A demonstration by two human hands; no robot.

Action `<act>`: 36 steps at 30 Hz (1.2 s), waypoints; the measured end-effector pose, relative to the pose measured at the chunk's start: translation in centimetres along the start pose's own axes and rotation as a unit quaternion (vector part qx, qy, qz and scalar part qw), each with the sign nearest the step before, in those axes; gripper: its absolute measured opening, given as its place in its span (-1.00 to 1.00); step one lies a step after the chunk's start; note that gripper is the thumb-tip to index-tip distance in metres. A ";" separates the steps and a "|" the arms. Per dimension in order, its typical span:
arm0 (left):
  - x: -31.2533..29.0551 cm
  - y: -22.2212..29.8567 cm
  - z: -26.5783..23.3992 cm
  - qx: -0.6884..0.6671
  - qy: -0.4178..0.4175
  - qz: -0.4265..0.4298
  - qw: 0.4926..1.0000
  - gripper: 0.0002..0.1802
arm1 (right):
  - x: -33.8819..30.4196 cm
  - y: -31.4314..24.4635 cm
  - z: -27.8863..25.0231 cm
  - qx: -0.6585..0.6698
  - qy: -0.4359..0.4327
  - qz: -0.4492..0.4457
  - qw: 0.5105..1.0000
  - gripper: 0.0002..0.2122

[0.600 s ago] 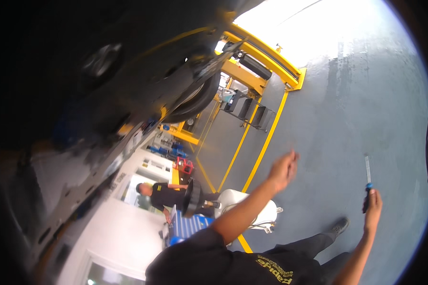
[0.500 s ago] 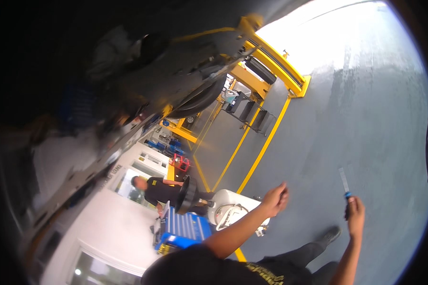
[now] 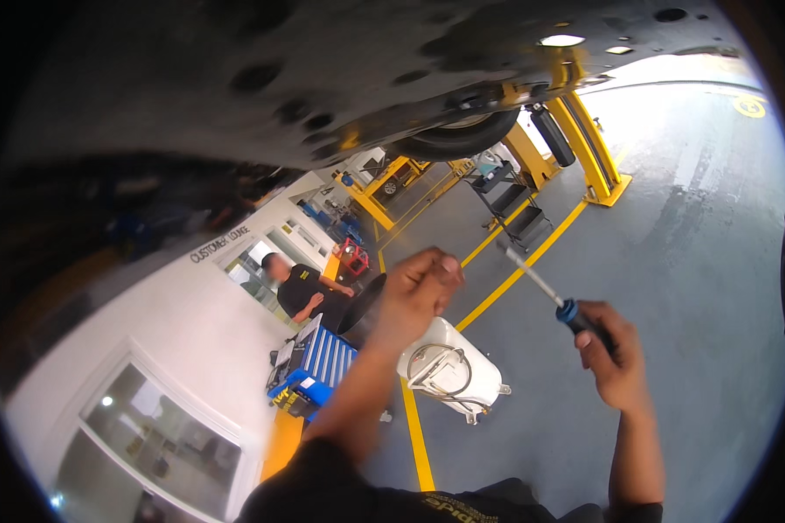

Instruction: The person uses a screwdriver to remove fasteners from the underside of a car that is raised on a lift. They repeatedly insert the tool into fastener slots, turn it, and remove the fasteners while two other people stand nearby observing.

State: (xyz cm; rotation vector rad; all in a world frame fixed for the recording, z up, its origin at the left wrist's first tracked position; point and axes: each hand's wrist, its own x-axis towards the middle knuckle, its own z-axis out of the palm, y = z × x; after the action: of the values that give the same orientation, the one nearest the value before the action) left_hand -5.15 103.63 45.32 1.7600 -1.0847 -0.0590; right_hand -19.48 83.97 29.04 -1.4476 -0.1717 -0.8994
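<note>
My right hand (image 3: 615, 353) is wrapped round the black handle of a hand tool (image 3: 541, 283) with a blue collar and a straight silver shaft. The shaft points up and left; its far end looks a little wider, but its exact kind is unclear. My left hand (image 3: 419, 292) is raised to the left of the tool, fingers curled together. Whatever it may hold is hidden. Above both hands hangs the dark underside of a raised vehicle (image 3: 366, 96), apart from them, with a tyre (image 3: 462, 139) beyond.
Below my left hand stands a white tank (image 3: 449, 370) with a hose, by a black round pan (image 3: 358, 314). A blue tool cabinet (image 3: 327, 353) and a person in black (image 3: 301, 292) are at the left. Farther off are black steps (image 3: 510, 209) and a yellow lift post (image 3: 589, 148).
The view has tilted, bringing more of the vehicle's underside overhead. Both hands have risen and moved left in view, and the tool now slants toward the left hand.
</note>
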 end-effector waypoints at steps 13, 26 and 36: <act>-18.2 -27.1 -17.4 -0.456 0.286 -0.285 0.793 -0.49 | 5.9 -1.4 23.8 0.021 -0.110 -0.078 0.991 -0.76; -31.1 -38.1 4.3 -0.680 0.179 -0.455 0.546 -0.70 | -4.6 8.9 18.6 -0.157 -0.223 0.389 0.880 -0.80; -9.0 -19.9 -4.5 -0.605 0.002 -0.159 0.780 -0.55 | 14.7 -15.3 17.7 -0.493 -0.422 0.026 0.761 -0.67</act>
State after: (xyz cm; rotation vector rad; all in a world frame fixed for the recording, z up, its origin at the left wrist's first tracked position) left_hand 4.37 114.49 28.35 0.7046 -0.4650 -0.7856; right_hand -11.79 95.63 52.91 -2.7905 -0.3474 -0.1506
